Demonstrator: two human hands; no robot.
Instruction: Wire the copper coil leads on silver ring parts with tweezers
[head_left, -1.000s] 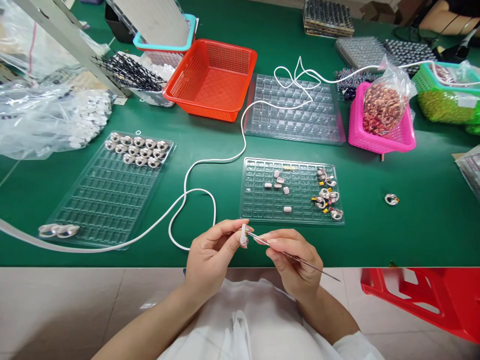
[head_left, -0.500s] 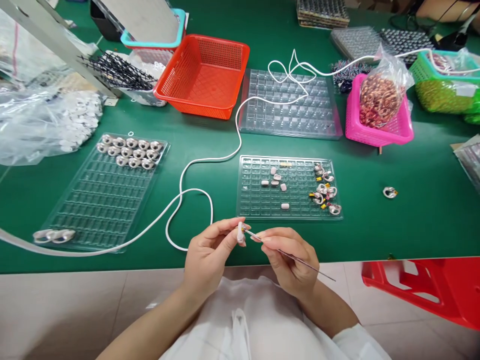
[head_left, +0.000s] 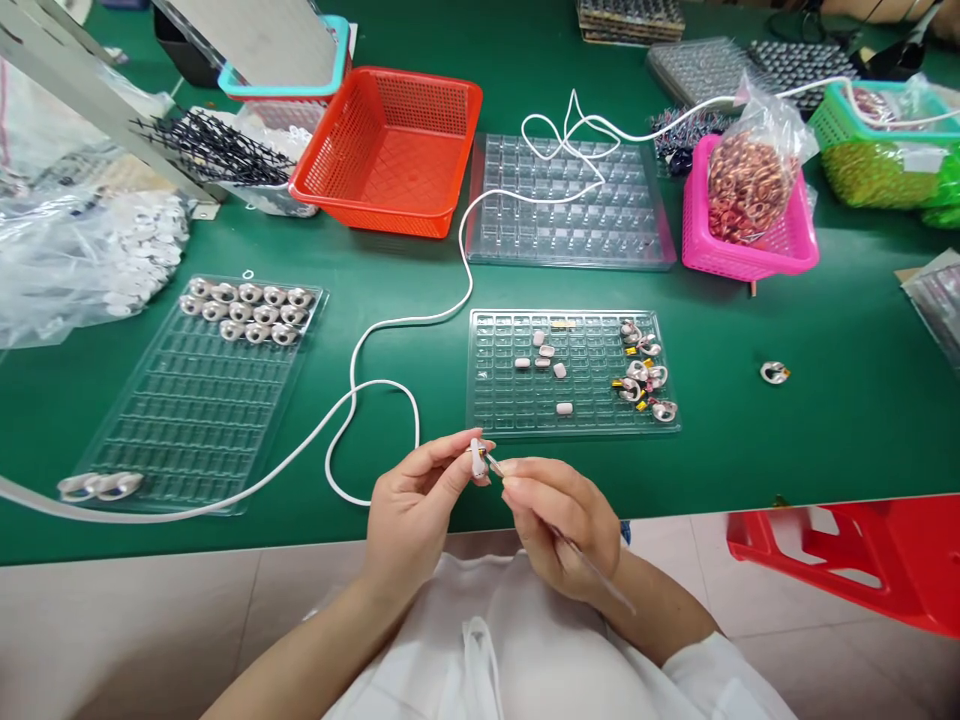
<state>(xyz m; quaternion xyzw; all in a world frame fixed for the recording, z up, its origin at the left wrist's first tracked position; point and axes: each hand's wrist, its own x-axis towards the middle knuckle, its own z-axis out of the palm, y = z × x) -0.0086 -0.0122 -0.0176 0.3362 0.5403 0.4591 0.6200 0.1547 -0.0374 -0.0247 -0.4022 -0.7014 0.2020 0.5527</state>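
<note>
My left hand [head_left: 417, 500] pinches a small white curved part [head_left: 478, 460], like an earbud shell, between thumb and fingertips. A bit of yellow shows on it. My right hand [head_left: 564, 522] is closed around a thin metal pick [head_left: 494, 464], whose tip meets the part; its far end is blurred. Just beyond my hands lies a clear tray [head_left: 510, 400] with several small white oblong pieces [head_left: 564, 409]. Silvery ring-like parts [head_left: 636, 370] with yellow tabs sit along that tray's right side.
At left a clear tray [head_left: 202, 400] holds rows of shiny silver parts [head_left: 262, 313]. A white cable [head_left: 390, 322] winds across the green table. Behind are a red basket [head_left: 386, 155], another clear tray [head_left: 570, 220] and a pink basket [head_left: 750, 262]. One loose ring part [head_left: 775, 373] lies at right.
My right hand has turned the pick, so its far end now points lower and more toward me. Left hand keeps its pinch. The whole view has shifted slightly.
</note>
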